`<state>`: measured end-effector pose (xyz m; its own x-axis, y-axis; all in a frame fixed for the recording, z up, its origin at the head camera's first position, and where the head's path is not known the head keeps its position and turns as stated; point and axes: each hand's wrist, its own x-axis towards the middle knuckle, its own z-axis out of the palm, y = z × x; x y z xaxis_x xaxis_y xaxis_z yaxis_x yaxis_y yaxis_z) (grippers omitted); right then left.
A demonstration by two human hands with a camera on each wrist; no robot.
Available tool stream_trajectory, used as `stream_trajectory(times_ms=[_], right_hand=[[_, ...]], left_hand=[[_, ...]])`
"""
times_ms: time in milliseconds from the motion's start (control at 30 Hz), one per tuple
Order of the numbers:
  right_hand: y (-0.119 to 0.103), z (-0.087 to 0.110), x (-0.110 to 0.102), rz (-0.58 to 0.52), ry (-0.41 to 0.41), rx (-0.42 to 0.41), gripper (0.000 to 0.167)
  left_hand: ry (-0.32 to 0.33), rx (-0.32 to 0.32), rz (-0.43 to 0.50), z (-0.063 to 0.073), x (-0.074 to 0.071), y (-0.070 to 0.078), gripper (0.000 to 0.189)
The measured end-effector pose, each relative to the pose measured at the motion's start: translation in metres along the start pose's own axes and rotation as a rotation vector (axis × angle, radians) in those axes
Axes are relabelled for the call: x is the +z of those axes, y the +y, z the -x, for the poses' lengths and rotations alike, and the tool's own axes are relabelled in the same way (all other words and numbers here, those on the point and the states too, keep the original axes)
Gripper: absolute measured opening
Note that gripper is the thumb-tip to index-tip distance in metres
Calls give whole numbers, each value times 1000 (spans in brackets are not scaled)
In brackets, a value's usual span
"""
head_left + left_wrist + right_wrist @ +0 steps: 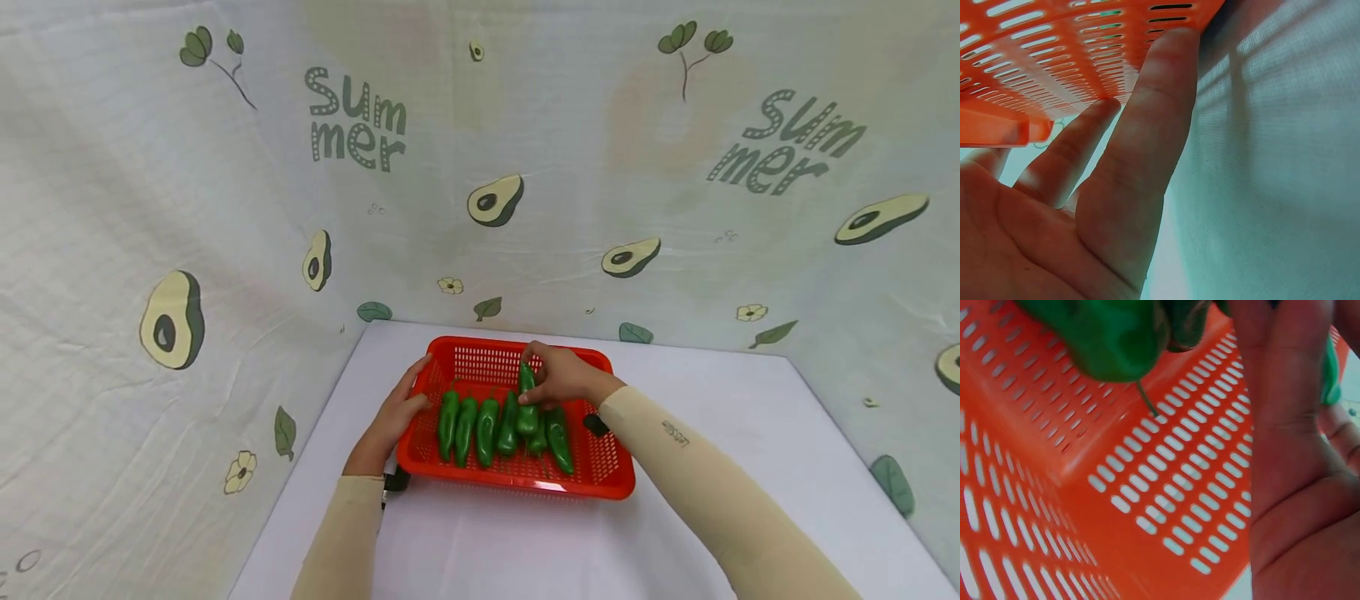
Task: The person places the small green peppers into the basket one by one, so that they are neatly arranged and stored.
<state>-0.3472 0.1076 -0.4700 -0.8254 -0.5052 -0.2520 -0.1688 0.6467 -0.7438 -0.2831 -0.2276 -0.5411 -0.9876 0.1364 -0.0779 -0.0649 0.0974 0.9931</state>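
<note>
Inside a red plastic basket [517, 482] lie several long green peppers [487, 429], side by side in a row. My right hand [564, 375] reaches over the basket and pinches one green pepper [528, 417] near its upper end, held above the others. Its fingers partly hide that pepper and the ones behind it. In the right wrist view, a pepper [1113, 337] with a thin stem shows over the slotted basket. My left hand [397, 417] rests against the basket's left side, its fingers [1147, 125] extended and touching the slotted outer wall.
The basket stands on a white table [697, 400]. A white cloth [555, 92] printed with avocados, leaves and lettering hangs behind and at both sides. Dark wrist devices sit by the left wrist [396, 478] and the right wrist [597, 424].
</note>
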Motion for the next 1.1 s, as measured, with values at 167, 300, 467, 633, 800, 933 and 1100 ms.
stream_trajectory(times_ms=[167,300,467,633,800,933,1100], right_hand=[[-3,0,-2,12,-6,5,71],[-6,-1,-1,25,-10,12,70],[-6,-4,3,156,-30,-10,66],[-4,-7,8,314,-34,-43,62],[-4,-8,12,381,-33,-68,62],[-5,-7,12,414,-35,-79,62],[-3,-7,11,441,-41,-93,58]], left_hand=[[-25,-25,19,6,0,15,82],[-34,-19,-2,14,1,31,82],[-22,-28,9,9,0,23,83],[3,-31,-28,0,-1,5,80],[12,-4,-38,0,0,1,79],[12,-3,-42,0,1,2,79],[11,-9,-30,0,1,2,80]])
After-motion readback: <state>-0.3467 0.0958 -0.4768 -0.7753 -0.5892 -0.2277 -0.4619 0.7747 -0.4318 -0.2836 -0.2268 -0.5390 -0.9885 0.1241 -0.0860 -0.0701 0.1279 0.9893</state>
